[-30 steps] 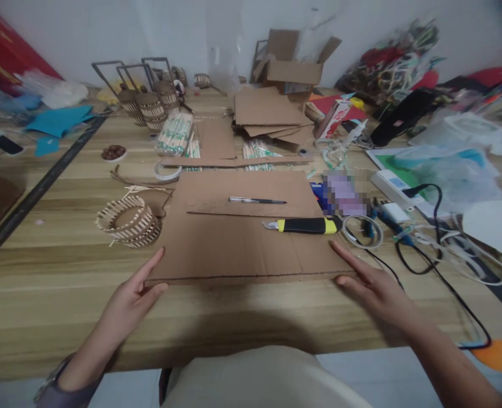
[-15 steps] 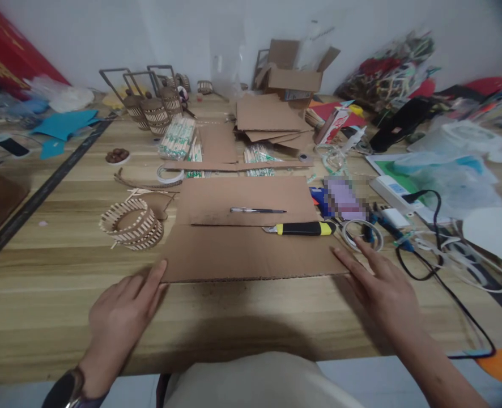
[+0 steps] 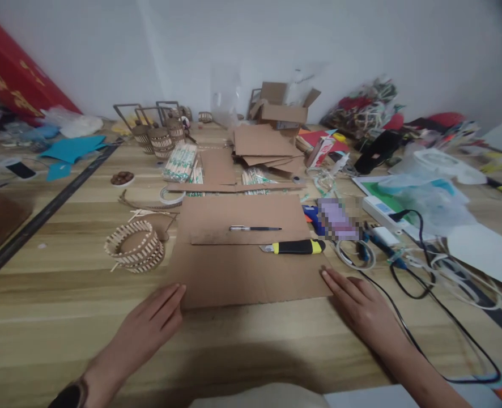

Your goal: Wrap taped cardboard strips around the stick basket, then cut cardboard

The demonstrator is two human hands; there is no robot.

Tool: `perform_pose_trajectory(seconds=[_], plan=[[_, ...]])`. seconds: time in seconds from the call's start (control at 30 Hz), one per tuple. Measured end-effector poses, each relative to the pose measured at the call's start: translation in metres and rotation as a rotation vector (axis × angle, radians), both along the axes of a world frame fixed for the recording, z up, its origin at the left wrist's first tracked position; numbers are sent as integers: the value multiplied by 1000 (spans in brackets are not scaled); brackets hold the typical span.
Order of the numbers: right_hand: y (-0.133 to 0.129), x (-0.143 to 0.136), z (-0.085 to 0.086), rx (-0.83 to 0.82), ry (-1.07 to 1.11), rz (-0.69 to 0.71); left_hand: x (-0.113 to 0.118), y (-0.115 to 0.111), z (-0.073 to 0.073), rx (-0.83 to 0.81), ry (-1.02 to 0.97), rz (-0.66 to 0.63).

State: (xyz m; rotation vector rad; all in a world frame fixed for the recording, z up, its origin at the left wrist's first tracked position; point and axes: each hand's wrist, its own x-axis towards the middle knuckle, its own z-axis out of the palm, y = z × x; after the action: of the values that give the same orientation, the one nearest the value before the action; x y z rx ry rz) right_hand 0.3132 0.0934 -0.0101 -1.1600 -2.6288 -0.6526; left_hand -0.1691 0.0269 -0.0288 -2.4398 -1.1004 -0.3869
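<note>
A brown cardboard sheet (image 3: 242, 277) lies flat in front of me, its near edge towards my body. My left hand (image 3: 151, 320) rests on its near left corner, fingers stretched out and side by side. On the near right corner lie the stretched fingertips of my right hand (image 3: 359, 303). Neither hand grips anything. A smaller cardboard piece (image 3: 208, 215) covers the sheet's far part, and a black pen (image 3: 255, 228) lies across it. Just nearer is a black-and-yellow utility knife (image 3: 297, 247), its blade pointing left. A round frame of small sticks (image 3: 136, 249) stands left of the sheet.
Tape rolls (image 3: 356, 255), a power strip (image 3: 381, 212) and tangled cables are on the right. Packets of sticks (image 3: 181, 161), stacked cardboard (image 3: 268, 141) and an open box (image 3: 280, 110) stand farther back. Small lantern-like baskets (image 3: 161, 141) and a dish of brown nuts (image 3: 122, 178) are back left.
My view has tilted up, so the table appears lower. My left hand has moved inward over the cardboard's corner and lies flatter. My right hand's fingers are closer together.
</note>
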Motion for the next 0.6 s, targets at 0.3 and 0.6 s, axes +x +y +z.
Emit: perform_pose_trajectory(seconds=[0.3, 0.6], plan=[[14, -13, -6, 61, -33, -12, -10, 8, -20, 6, -1, 53], [9, -15, -16, -19, -25, -17, -14, 2, -24, -78, 132, 78]])
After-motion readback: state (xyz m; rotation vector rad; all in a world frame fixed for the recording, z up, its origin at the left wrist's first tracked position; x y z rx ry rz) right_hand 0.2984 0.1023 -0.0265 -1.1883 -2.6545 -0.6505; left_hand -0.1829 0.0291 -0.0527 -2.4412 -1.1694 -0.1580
